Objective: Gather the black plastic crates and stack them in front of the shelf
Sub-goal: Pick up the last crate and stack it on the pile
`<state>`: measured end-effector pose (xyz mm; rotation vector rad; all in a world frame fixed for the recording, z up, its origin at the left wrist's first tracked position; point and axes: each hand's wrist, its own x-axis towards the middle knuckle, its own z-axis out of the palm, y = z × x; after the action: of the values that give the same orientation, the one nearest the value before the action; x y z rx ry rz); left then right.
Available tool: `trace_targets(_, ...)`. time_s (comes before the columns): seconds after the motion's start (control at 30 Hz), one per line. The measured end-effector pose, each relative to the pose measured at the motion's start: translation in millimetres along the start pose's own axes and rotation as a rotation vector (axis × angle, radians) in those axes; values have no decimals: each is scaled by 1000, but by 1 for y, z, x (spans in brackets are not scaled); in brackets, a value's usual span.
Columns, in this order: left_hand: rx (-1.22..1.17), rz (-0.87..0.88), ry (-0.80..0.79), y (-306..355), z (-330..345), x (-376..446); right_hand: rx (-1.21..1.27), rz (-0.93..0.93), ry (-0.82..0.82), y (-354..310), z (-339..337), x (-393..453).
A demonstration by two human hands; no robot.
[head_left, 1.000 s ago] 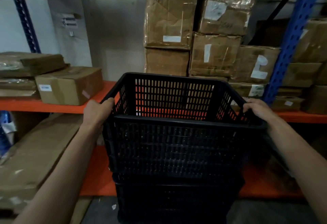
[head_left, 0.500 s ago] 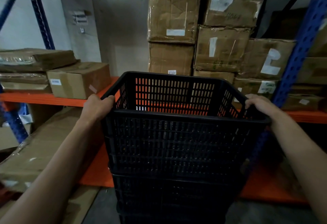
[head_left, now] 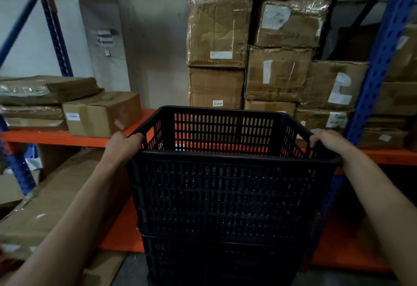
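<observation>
A black slotted plastic crate (head_left: 225, 191) fills the middle of the view, in front of the orange and blue shelf (head_left: 74, 139). It sits on top of another black crate (head_left: 225, 261), whose lower part runs out of frame. My left hand (head_left: 123, 145) grips the top crate's left rim. My right hand (head_left: 327, 142) grips its right rim. The top crate is empty inside, and the orange shelf shows through its slots.
Taped cardboard boxes (head_left: 277, 73) are piled high on the shelf behind the crates. A smaller box (head_left: 101, 113) and flat parcels (head_left: 42, 89) lie on the shelf at left. A long carton (head_left: 52, 200) leans low left. A blue upright (head_left: 381, 60) stands right.
The view has tilted up and shifted a little right, so the boxes sit lower in frame. Both hands stay on the top crate's rims.
</observation>
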<state>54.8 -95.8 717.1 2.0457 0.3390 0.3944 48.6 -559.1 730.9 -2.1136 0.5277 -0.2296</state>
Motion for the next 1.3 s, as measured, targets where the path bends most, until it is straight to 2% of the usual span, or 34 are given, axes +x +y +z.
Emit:
trace_targets(0.3,95,55,16,-4,13,6,-144,-118,-13,9,-4,13)
trace_targets(0.5,147,43,3,-8,9,14,-141,-71,-40,0,0,11)
trace_targets(0.7,235,115,-59,-12,10,16,-199,-82,-21,3,2,8)
trace_targets(0.8,376,163,-141,-9,4,24,-381,-191,3,-3,1,5)
trace_targets(0.87,512,202,-212,0,3,31,-570,-239,-38,-9,1,4)
trace_targets(0.93,687,190,-249,16,8,36,-695,-211,-104,-13,1,7)
trace_targets(1.03,829,200,-236,38,22,46,-759,-151,-193,-14,5,9)
trace_targets(1.17,952,245,-332,32,34,50,-729,-142,-196,-3,7,17)
trace_targets(1.3,897,243,-348,27,32,56,-711,-152,-207,1,9,28)
